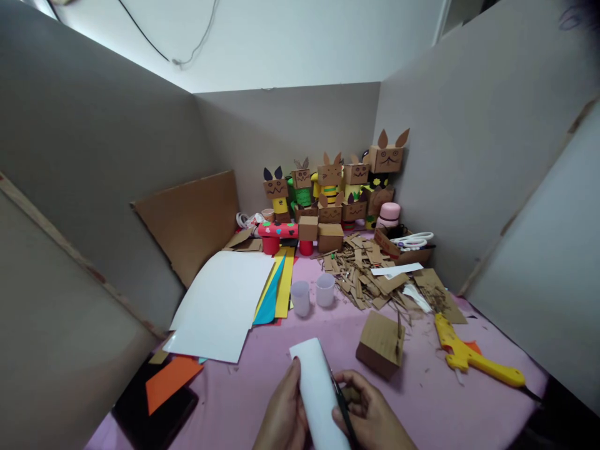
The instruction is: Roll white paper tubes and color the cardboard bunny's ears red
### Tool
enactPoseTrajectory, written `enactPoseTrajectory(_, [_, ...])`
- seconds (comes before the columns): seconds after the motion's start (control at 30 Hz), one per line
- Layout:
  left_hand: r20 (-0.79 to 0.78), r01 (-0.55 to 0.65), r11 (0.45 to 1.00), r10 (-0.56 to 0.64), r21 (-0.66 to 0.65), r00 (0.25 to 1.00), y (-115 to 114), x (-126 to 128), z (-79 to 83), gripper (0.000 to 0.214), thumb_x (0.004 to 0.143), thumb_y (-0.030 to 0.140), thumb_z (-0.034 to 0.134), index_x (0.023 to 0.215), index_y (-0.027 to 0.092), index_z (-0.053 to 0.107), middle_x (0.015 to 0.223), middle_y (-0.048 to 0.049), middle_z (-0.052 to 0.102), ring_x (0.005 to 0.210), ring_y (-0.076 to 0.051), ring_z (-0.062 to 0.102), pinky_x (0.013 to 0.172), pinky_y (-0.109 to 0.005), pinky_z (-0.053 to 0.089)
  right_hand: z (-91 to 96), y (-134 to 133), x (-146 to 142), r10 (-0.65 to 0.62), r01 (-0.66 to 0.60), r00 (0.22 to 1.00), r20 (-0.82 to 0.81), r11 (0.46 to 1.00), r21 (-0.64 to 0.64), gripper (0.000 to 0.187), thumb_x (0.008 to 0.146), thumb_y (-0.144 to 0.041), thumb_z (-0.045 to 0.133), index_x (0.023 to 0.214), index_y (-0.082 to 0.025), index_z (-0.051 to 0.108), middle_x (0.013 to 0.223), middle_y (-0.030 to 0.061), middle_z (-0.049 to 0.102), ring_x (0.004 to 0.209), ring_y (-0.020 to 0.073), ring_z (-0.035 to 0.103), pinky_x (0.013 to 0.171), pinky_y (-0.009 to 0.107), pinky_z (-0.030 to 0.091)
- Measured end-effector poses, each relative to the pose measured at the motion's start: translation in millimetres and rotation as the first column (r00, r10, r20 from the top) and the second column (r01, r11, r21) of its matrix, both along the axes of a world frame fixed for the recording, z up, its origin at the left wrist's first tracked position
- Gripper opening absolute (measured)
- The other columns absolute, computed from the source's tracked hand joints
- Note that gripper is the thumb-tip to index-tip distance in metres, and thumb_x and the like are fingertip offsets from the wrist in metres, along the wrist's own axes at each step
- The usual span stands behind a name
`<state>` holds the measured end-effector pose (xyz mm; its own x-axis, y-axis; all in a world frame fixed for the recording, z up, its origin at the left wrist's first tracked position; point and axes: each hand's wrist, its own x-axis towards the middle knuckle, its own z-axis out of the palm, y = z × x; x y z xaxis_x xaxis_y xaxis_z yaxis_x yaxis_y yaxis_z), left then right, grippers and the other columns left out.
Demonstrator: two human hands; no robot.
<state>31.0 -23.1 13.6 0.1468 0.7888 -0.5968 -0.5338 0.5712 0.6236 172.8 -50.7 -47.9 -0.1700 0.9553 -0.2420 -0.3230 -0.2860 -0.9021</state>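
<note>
Left grip (pixel 293 400) clamping paper (pixel 315 384), right grip (pixel 363 409) clamping tool (pixel 344 403), pink cloth (pixel 229 409) (littered), grey partitions (pixel 290 122).

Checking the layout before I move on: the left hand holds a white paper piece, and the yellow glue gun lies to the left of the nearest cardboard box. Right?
Not quite: the head view shows the yellow glue gun to the right of the nearest cardboard box. The left hand does hold a white paper piece.

I'd call this a craft workshop booth — grey partitions (pixel 285 125) around a pink-covered table (pixel 229 400), cardboard-headed animal figures (pixel 329 175) at the back, heaped cardboard offcuts (pixel 359 275), a yellow glue gun (pixel 452 347).
</note>
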Motion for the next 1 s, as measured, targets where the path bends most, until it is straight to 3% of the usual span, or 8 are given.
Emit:
enactPoseTrajectory(0.13, [0.121, 0.078, 0.997, -0.076, -0.01, 0.99, 0, -1, 0.0, 0.037, 0.093, 0.036, 0.051, 0.102, 0.004, 0.068, 0.078, -0.0138, 0.077, 0.068, -0.025, 0.073, 0.069, -0.035, 0.057, 1.5, 0, -2, 0.022, -0.023, 0.985, -0.171, 1.0, -0.002, 0.057, 0.056, -0.045, 0.088, 0.096, -0.018, 0.056, 0.072, -0.0024, 0.066, 0.061, 0.0104, 0.057, 0.062, 0.023, 0.044])
enactPoseTrajectory(0.23, [0.323, 0.16, 0.987, -0.143, -0.027, 0.935, 1, -6, -3.6, 0.045, 0.093, 0.042, 0.05, 0.105, 0.002, 0.068, 0.089, -0.0171, 0.077, 0.08, -0.027, 0.073, 0.08, -0.037, 0.055, 3.2, -1, -2, 0.061, -0.059, 0.969, -0.238, 0.998, 0.015, 0.057, 0.056, -0.046, 0.088, 0.095, -0.019, 0.056, 0.072, -0.0024, 0.066, 0.063, 0.011, 0.059, 0.064, 0.024, 0.044])
enactPoseTrajectory(0.33, [0.508, 0.19, 0.981, -0.142, -0.044, 0.85, 2, -8, -8.7, 0.051, 0.093, 0.045, 0.048, 0.102, -0.001, 0.069, 0.092, -0.0192, 0.077, 0.088, -0.027, 0.072, 0.09, -0.038, 0.051, 2.1, -3, -6, 0.087, -0.081, 0.963, -0.253, 0.996, 0.034, 0.057, 0.056, -0.046, 0.088, 0.096, -0.021, 0.055, 0.073, -0.0034, 0.065, 0.064, 0.0108, 0.059, 0.064, 0.023, 0.043])
enactPoseTrajectory(0.43, [0.556, 0.193, 0.98, -0.131, -0.054, 0.821, 2, -11, -12.7, 0.046, 0.092, 0.041, 0.053, 0.094, -0.001, 0.071, 0.084, -0.0178, 0.077, 0.081, -0.023, 0.073, 0.085, -0.034, 0.053, -0.8, -5, -6, 0.07, -0.062, 0.979, -0.193, 0.997, 0.049, 0.056, 0.058, -0.045, 0.087, 0.098, -0.021, 0.057, 0.073, -0.0039, 0.063, 0.064, 0.0097, 0.057, 0.064, 0.022, 0.043])
enactPoseTrajectory(0.57, [0.406, 0.149, 0.989, -0.129, -0.02, 0.905, 0, -16, -11.8, 0.031, 0.083, 0.034, 0.069, 0.092, 0.005, 0.072, 0.085, -0.0125, 0.078, 0.078, -0.02, 0.072, 0.08, -0.03, 0.053, 1.3, -6, 4, -0.016, 0.02, 0.998, -0.061, 0.998, 0.064, 0.05, 0.061, -0.045, 0.084, 0.096, -0.022, 0.059, 0.064, -0.0057, 0.059, 0.057, 0.0107, 0.054, 0.059, 0.023, 0.044])
enactPoseTrajectory(0.67, [0.177, 0.146, 0.981, -0.168, 0.129, 0.97, -2, -18, -8.2, 0.032, 0.071, 0.034, 0.08, 0.09, 0.01, 0.073, 0.082, -0.0109, 0.077, 0.076, -0.02, 0.071, 0.071, -0.026, 0.052, 12.8, -4, 11, -0.135, 0.135, 0.991, 0.011, 0.989, 0.055, 0.048, 0.056, -0.036, 0.087, 0.092, -0.022, 0.059, 0.06, -0.0062, 0.058, 0.054, 0.0115, 0.053, 0.054, 0.023, 0.044])
enactPoseTrajectory(0.8, [0.041, 0.304, 0.913, -0.327, 0.27, 0.944, -4, -15, -7.7, 0.049, 0.059, 0.04, 0.087, 0.098, 0.013, 0.072, 0.079, -0.0104, 0.076, 0.077, -0.024, 0.07, 0.062, -0.025, 0.047, 32.9, -3, 5, -0.304, 0.303, 0.952, 0.011, 0.95, 0.078, 0.047, 0.051, -0.026, 0.086, 0.09, -0.022, 0.061, 0.07, -0.0005, 0.067, 0.067, 0.0169, 0.063, 0.06, 0.024, 0.047])
enactPoseTrajectory(1.0, [-0.047, 0.403, 0.862, -0.41, 0.308, 0.911, -11, -11, -6.8, 0.048, 0.066, 0.047, 0.079, 0.101, 0.015, 0.071, 0.085, -0.011, 0.075, 0.074, -0.024, 0.068, 0.061, -0.027, 0.045, 43.2, -5, -5, -0.387, 0.38, 0.92, 0.053, 0.918, 0.112, 0.045, 0.05, -0.02, 0.083, 0.09, -0.022, 0.062, 0.072, -0.0011, 0.067, 0.062, 0.0136, 0.059, 0.049, 0.019, 0.04])
